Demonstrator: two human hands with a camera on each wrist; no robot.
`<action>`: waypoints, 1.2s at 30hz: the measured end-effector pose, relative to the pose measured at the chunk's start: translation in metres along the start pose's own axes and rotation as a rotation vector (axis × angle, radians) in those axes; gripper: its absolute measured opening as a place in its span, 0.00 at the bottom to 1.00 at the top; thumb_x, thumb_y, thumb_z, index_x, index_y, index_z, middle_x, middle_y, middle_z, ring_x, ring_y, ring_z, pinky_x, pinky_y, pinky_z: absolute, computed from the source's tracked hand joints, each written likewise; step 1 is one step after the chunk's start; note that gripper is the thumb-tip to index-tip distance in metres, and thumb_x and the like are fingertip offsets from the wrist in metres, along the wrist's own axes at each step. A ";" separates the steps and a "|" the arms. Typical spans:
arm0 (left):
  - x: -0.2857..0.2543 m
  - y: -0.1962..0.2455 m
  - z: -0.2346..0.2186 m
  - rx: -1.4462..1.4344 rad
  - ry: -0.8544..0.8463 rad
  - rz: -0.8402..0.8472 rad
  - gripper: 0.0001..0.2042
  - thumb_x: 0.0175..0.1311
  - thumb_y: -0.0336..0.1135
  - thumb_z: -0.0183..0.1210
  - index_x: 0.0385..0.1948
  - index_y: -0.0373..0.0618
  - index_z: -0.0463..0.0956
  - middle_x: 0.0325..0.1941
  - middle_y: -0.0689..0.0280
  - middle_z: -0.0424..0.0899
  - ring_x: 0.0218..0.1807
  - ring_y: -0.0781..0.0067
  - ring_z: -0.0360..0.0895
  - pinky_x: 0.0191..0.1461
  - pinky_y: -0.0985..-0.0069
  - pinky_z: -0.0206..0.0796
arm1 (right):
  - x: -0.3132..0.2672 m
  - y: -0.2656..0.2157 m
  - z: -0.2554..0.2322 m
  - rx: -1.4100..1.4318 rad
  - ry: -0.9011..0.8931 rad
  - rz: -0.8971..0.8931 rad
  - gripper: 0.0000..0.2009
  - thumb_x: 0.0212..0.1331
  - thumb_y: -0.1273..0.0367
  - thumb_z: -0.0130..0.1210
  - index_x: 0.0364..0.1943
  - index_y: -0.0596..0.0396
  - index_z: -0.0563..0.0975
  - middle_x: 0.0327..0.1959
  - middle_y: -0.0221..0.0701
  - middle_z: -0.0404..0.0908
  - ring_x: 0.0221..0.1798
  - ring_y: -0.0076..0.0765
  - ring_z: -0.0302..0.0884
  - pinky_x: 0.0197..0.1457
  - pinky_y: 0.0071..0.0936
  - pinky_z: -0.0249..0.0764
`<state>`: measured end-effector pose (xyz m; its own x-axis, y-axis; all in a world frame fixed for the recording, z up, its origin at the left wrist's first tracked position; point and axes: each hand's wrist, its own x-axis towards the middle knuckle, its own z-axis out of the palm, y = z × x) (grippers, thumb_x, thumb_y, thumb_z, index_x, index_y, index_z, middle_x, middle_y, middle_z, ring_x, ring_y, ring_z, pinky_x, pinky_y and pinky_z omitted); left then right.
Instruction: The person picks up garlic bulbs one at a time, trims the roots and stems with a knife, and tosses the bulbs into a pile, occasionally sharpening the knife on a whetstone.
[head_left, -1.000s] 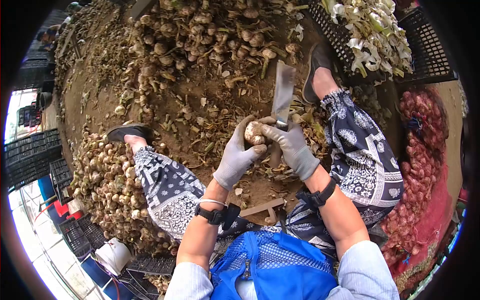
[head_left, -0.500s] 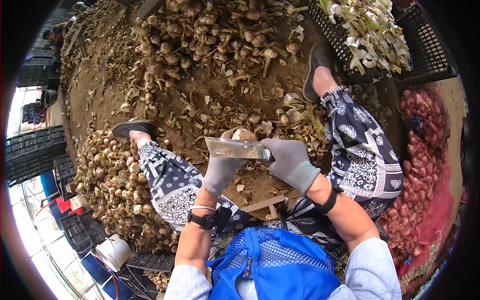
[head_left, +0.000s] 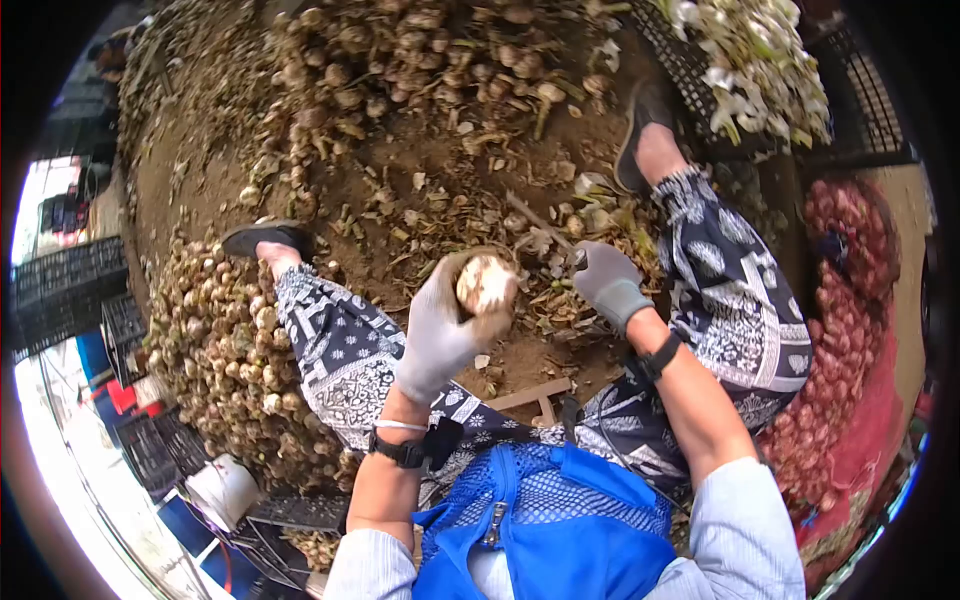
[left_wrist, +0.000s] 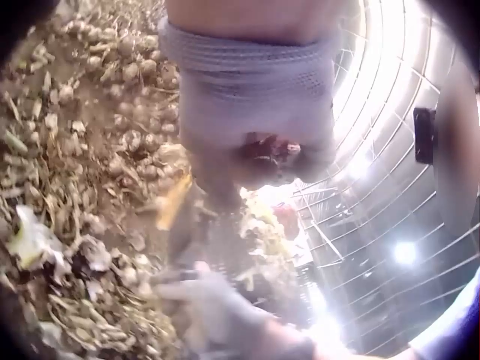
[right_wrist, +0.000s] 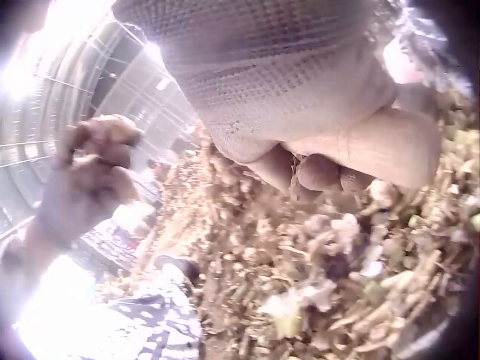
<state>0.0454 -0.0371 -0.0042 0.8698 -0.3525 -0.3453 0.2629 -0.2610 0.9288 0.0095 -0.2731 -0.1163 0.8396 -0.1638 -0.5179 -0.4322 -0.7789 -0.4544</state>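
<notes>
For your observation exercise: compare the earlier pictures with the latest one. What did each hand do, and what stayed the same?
The left hand has lifted the garlic bulb and turned its cut face up. The right hand, which held the cleaver's blade across the bulb half a second ago, has swung out to the right and down toward the scraps; the blade hardly shows now. The left hand's grip, the seated legs and the garlic piles are unchanged.

Both arms reach forward from the body with forearms bare, a dark strap on each wrist and a grey glove on each hand. The left hand (head_left: 445, 325) is raised, palm up, its fingers curled round a bulb (head_left: 485, 283). The right hand (head_left: 606, 282) is lower and further out, knuckles up, fingers curled shut.
</notes>
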 end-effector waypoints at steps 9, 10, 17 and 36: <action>0.011 -0.042 -0.027 0.391 0.032 0.231 0.25 0.49 0.27 0.68 0.52 0.34 0.74 0.44 0.62 0.84 0.42 0.68 0.83 0.49 0.75 0.75 | -0.065 -0.072 -0.029 -0.044 0.165 -0.485 0.13 0.51 0.71 0.60 0.42 0.42 0.81 0.32 0.36 0.85 0.36 0.47 0.85 0.39 0.43 0.78; 0.011 -0.034 -0.028 0.531 0.000 0.319 0.26 0.49 0.29 0.69 0.53 0.33 0.74 0.45 0.60 0.84 0.44 0.71 0.83 0.50 0.76 0.75 | -0.059 -0.065 -0.022 0.031 0.154 -0.384 0.12 0.51 0.70 0.60 0.41 0.43 0.80 0.32 0.37 0.85 0.37 0.48 0.85 0.40 0.43 0.79; 0.007 -0.021 -0.015 0.269 0.025 0.144 0.25 0.54 0.30 0.67 0.56 0.38 0.73 0.48 0.62 0.82 0.49 0.76 0.78 0.55 0.77 0.71 | -0.033 -0.051 -0.021 0.067 0.035 -0.132 0.14 0.53 0.67 0.58 0.46 0.41 0.82 0.33 0.39 0.85 0.39 0.52 0.84 0.42 0.44 0.78; -0.022 -0.043 -0.117 0.995 0.508 0.227 0.17 0.58 0.33 0.63 0.51 0.47 0.80 0.52 0.59 0.84 0.55 0.60 0.79 0.60 0.63 0.67 | 0.016 0.013 -0.053 1.084 0.415 0.231 0.08 0.54 0.79 0.62 0.39 0.63 0.81 0.28 0.28 0.82 0.26 0.21 0.77 0.29 0.18 0.69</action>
<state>0.0639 0.0874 -0.0210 0.9831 -0.1371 0.1213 -0.1727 -0.9142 0.3665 0.0348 -0.3175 -0.0922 0.6614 -0.5727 -0.4843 -0.4730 0.1826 -0.8619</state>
